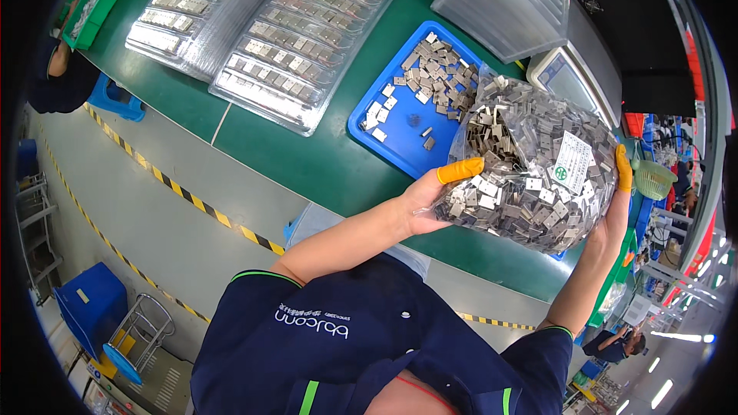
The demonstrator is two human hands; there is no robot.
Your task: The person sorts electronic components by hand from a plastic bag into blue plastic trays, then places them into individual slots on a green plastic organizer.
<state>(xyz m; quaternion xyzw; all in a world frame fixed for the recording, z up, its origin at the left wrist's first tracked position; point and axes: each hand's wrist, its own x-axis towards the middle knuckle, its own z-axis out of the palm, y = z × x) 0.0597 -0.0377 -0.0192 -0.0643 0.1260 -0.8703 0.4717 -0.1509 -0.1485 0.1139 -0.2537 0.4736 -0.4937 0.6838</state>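
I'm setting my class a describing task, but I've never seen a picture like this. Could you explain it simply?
There is no robot here, just a person's two bare hands. A wide fisheye camera on the head looks down, so straight edges curve near the rim. Picture left is the person's left.

The left hand and right hand hold opposite sides of a clear plastic bag full of small metal pieces. Each hand shows an orange finger cover.

On the green table, a blue tray holds loose metal pieces. Farther left are clear moulded trays with parts in rows. Whether the bag rests on anything is hard to tell.
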